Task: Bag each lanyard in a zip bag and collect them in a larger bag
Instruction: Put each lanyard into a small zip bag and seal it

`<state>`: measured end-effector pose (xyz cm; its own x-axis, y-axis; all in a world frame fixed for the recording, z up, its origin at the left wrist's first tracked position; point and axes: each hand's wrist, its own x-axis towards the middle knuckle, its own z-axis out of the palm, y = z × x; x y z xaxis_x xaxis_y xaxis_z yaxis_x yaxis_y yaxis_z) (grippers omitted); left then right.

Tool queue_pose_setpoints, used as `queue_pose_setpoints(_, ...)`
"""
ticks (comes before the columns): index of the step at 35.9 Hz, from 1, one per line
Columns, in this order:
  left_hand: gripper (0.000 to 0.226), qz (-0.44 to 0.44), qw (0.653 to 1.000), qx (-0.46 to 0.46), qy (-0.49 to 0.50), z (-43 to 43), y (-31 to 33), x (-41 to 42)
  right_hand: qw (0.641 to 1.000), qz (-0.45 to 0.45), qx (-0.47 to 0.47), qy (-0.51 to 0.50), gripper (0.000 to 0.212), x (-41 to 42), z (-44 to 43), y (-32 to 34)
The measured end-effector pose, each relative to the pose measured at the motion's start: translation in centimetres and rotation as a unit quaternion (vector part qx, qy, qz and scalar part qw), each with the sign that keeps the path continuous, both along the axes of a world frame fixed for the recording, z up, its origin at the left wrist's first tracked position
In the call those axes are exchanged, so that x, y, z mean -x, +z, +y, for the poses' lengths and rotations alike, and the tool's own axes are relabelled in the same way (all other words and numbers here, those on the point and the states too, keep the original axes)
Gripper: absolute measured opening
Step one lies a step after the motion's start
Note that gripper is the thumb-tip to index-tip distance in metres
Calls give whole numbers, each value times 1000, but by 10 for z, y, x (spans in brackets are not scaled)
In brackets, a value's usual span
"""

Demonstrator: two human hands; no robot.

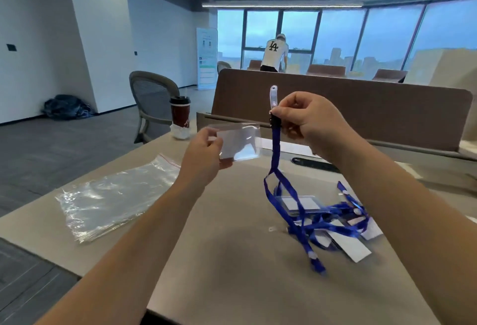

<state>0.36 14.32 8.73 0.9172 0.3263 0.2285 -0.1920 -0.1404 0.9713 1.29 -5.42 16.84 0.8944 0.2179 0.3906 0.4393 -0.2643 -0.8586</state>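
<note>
My right hand [307, 120] pinches the clip end of a blue lanyard [276, 154] and holds it up; its strap hangs down into a tangled pile of blue lanyards and clear card holders [333, 218] on the table. My left hand [204, 154] holds a small clear card holder with a white card [237, 143] just left of the strap. A stack of clear zip bags with a red strip [108, 195] lies flat at the table's left.
The beige table [232, 260] ends at a brown divider panel [361, 107]. A dark red cup [180, 115] stands at the far left corner, a chair [152, 102] behind it. A black object [315, 164] lies beyond the pile. A person stands far off.
</note>
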Motion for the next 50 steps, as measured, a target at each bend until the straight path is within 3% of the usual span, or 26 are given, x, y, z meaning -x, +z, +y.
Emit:
queue_pose_setpoints(3,16,7,1000,18,-18,-9,7,-1,999,22,-4,22,9,0,0,0)
queue_pose_setpoints(8,12,17,997,37,-59,-23,2,4,997,13,73,21,9,-6,9,-14)
queue_pose_setpoints(13,12,23,998,5,-56,-30,-12,7,989,-52,136,-41,5,-15,20,-28)
queue_pose_setpoints(25,6,15,996,-45,-72,-29,-15,7,990,-53,115,-66,12,-26,32,-53)
queue_pose_setpoints(29,13,15,998,-36,-56,-27,-13,4,990,-51,111,-67,14,-30,33,-57)
queue_pose_setpoints(33,6,39,999,5,-27,-25,-9,0,992,-54,71,-86,38,-28,27,-62)
queue_pose_setpoints(36,6,39,999,35,-14,-19,-4,-2,996,-5,10,-88,53,-24,20,-74)
queue_pose_setpoints(40,8,28,997,73,-7,-9,2,-5,997,67,17,-39,64,-12,25,-99)
queue_pose_setpoints(47,19,16,994,109,-11,-13,12,-10,981,168,-35,88,44,1,43,-121)
queue_pose_setpoints(50,21,25,990,137,-27,-10,13,-9,971,192,-51,135,24,5,44,-123)
